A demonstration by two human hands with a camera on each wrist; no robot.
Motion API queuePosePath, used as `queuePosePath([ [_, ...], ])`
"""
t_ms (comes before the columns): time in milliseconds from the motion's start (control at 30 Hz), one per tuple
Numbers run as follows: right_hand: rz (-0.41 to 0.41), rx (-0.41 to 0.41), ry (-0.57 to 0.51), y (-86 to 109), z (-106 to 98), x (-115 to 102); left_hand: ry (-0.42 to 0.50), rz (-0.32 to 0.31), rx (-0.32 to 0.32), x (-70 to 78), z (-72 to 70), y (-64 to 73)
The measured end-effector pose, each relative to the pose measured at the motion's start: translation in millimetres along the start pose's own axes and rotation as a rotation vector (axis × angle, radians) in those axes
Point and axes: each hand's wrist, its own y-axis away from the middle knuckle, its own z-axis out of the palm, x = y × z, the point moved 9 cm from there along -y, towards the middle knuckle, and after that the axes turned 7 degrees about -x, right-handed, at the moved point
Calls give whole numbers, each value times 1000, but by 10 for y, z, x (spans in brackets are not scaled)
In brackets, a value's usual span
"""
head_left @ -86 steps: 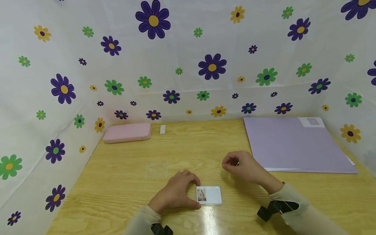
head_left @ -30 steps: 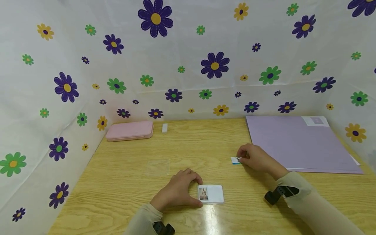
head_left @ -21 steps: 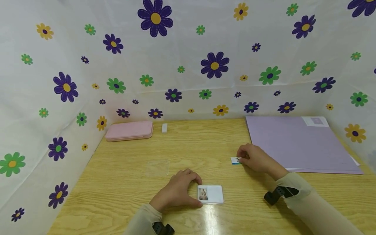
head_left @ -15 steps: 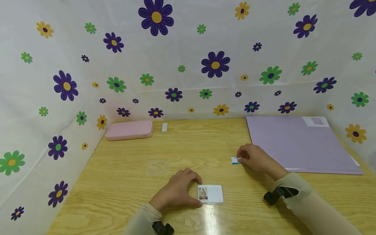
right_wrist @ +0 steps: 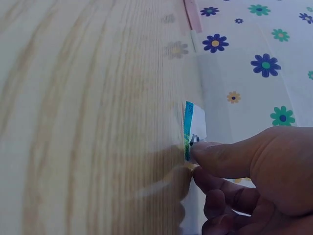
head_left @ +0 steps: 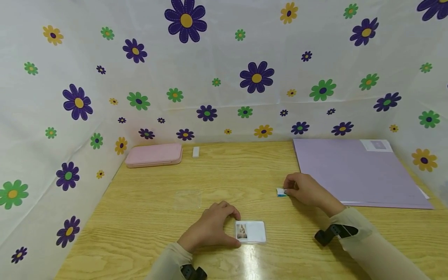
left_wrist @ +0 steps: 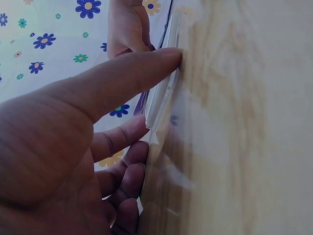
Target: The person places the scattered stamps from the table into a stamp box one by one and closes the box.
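Observation:
My left hand (head_left: pixel 213 225) grips the left end of a flat clear case (head_left: pixel 257 232) between thumb and forefinger. Inside it, a small brown picture stamp (head_left: pixel 242 231) shows at the left against white. From the left wrist view, the case (left_wrist: pixel 164 93) appears edge-on at the thumb. Farther right, my right hand (head_left: pixel 304 190) pinches a small stamp-like slip (head_left: pixel 281 192), white with a blue band. In the right wrist view this slip (right_wrist: pixel 197 122) stands tilted close over the tabletop, its near end hidden by the thumb.
A thin transparent sheet (head_left: pixel 188 199) lies left of the case. At the back are a pink zip case (head_left: pixel 154 154) and a white eraser-like block (head_left: pixel 196 152). A large purple folder (head_left: pixel 353 171) lies right, behind the right hand. Flowered cloth (head_left: pixel 224 58) walls the table.
Since the earliest frame, my right hand has moved right toward the folder, and the slip has come into view at its fingertips. Lately the slip has tilted slightly. The left hand stays on the case.

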Motion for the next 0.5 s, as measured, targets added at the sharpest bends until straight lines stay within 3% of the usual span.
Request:
queuePosePath([
  [500, 91, 33, -59, 30, 7, 71, -11, 2, 8, 6, 6, 12],
])
